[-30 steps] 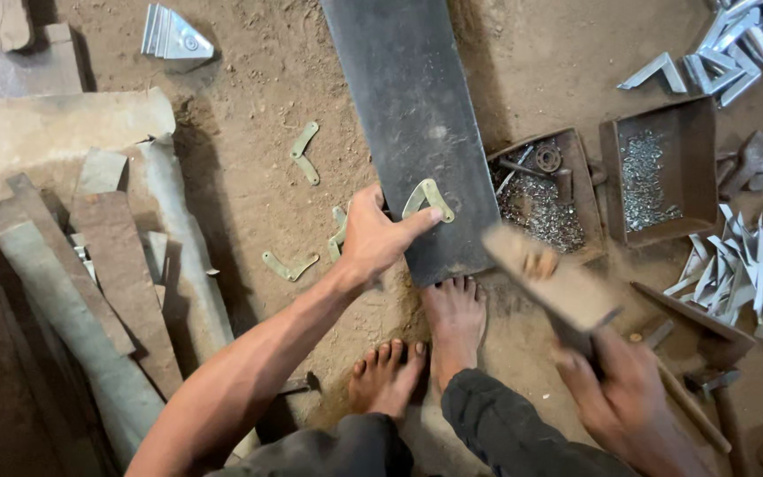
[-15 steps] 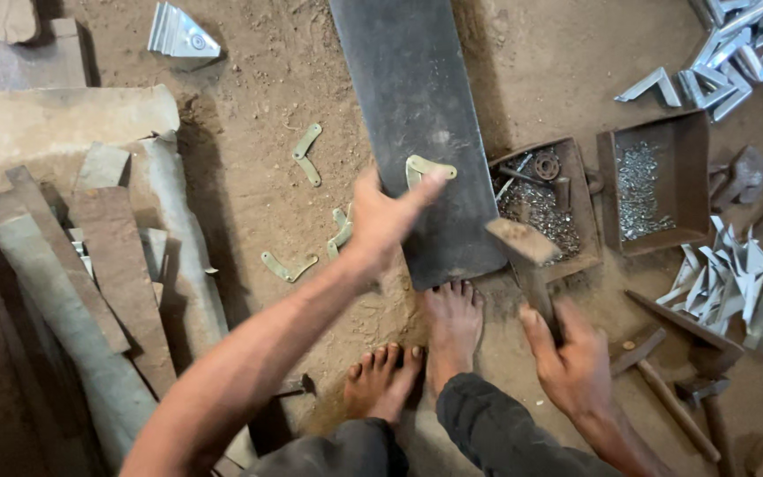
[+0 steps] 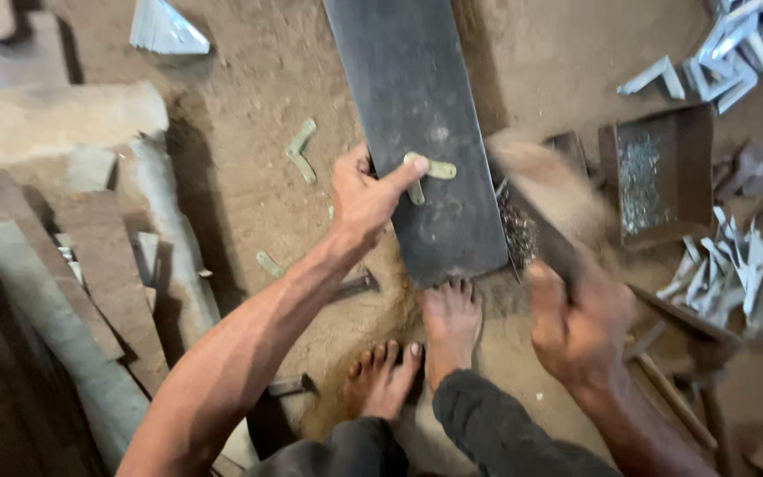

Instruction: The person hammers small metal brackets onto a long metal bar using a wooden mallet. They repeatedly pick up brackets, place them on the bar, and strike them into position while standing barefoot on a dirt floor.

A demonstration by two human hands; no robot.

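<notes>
Over on the left lie long weathered wooden beams [image 3: 55, 291] on the dirt floor [image 3: 249, 79], with a pale folded metal piece [image 3: 165, 26] near the top edge. A loose greenish angle bracket [image 3: 300, 150] rests in the dust just left of the dark plank.

The left hand [image 3: 359, 199] reaches out over the edge of the dark plank [image 3: 417, 124], which runs from the top of the view down to the person's bare feet [image 3: 417, 353]. Its forefinger and thumb pin a small brass-coloured angle bracket [image 3: 426, 172] flat against the plank's face; the other fingers curl loosely at the plank's left edge. A moment ago the bracket sat nearer the plank's right side with the hand spread wider; now the grip has tightened to fingertips, steadying the piece in place.

To the right, the right hand [image 3: 576, 327] is clenched around the handle of a wooden mallet [image 3: 545, 190], whose head is a blur over the plank's right edge. It was lower and further right a second ago, so the swing is under way and the bracket looks about to be struck.

Beyond it stand an open metal tray of small nails [image 3: 655, 172] and a scatter of bright metal angle pieces [image 3: 735, 274].
</notes>
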